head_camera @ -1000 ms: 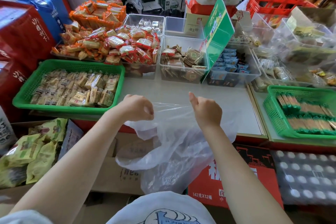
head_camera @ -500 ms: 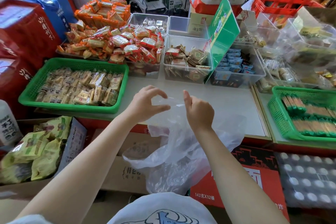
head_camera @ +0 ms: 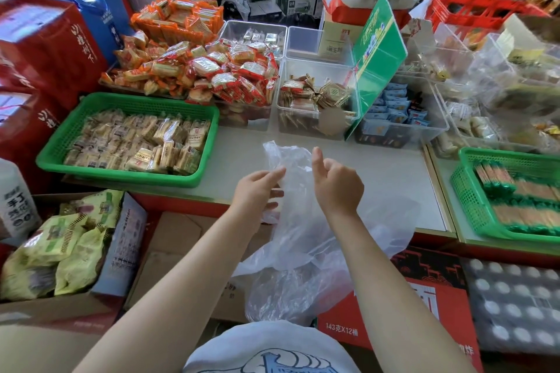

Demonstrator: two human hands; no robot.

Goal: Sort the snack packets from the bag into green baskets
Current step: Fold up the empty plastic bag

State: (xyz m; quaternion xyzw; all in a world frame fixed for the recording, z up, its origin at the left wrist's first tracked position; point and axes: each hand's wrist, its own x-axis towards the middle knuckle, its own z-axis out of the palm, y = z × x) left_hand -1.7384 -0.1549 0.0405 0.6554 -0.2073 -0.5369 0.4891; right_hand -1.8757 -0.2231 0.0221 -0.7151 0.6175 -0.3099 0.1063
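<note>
Both hands (head_camera: pixel 298 188) pinch thin, crinkled clear plastic bag (head_camera: pixel 306 254).

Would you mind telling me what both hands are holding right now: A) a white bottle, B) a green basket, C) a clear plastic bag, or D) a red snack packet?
C: the left hand and right hand both grip the top of the clear plastic bag, which hangs over the counter's front edge.

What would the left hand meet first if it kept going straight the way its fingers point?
Almost at once, the thin clear plastic bag: the left hand points rightward with its fingertips already on the film. Beyond that lies the right hand, though depth is unclear.
</note>
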